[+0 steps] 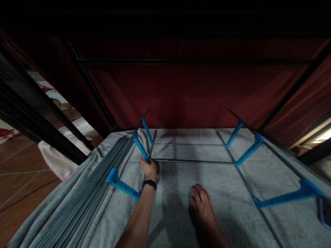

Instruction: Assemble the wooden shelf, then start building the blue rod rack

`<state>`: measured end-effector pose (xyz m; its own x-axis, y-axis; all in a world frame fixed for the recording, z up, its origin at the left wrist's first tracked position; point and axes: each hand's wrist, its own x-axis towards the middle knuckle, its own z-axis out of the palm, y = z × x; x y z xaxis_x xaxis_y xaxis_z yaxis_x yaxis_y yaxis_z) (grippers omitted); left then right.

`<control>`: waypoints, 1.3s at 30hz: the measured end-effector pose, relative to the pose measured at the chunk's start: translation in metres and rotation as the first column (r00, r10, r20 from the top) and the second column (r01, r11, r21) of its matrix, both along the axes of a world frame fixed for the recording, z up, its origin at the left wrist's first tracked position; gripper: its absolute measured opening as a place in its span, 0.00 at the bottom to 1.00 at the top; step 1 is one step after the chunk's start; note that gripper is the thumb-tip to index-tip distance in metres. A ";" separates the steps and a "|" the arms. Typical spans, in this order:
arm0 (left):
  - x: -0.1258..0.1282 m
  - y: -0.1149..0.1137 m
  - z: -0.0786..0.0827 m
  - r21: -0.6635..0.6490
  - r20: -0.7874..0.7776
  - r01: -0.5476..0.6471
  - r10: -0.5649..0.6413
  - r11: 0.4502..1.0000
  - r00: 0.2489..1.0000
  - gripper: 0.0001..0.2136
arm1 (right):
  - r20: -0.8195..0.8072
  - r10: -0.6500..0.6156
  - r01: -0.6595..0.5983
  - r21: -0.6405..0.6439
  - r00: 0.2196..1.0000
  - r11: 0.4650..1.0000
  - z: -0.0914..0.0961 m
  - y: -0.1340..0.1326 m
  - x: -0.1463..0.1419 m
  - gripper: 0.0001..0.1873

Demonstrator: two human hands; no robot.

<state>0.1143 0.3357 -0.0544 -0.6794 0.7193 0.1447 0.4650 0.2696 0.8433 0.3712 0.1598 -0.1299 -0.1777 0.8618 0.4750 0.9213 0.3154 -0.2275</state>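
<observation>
My left hand [149,168], with a black band at the wrist, is closed around the joint at the lower end of a blue plastic bracket [141,146]. A grey crossbar [191,161] runs from this joint to a blue bracket [248,151] on the right. The fingers partly hide the joint. My right hand [201,201] is over the grey blanket, its fingers loosely bent and apart, with nothing visible in them. Nearer to me, a blue bracket [125,187] on the left and another blue bracket [287,197] on the right join the long grey tubes.
A bundle of grey tubes [90,196] lies along the left side of the blanket [178,213]. Dark red cloth [168,93] and a black metal frame [95,93] stand behind. Tiled floor [23,182] shows at the left. A dark, blue-edged object [324,210] is at the right edge.
</observation>
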 end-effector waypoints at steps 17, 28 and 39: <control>0.148 -0.010 0.139 0.246 -0.130 0.533 -0.517 0.810 0.846 0.28 | 0.043 -0.080 0.079 0.008 0.996 0.997 0.009 -0.001 -0.010 0.22; 0.068 0.000 0.272 -0.051 -0.577 0.802 -0.673 0.595 0.462 0.21 | 0.059 -0.116 0.116 0.009 0.991 0.993 0.019 -0.004 -0.014 0.21; -0.039 -0.037 0.291 -0.193 -0.630 0.773 -0.680 0.604 0.374 0.20 | -0.002 -0.118 0.118 0.003 0.993 0.993 0.015 -0.002 -0.013 0.22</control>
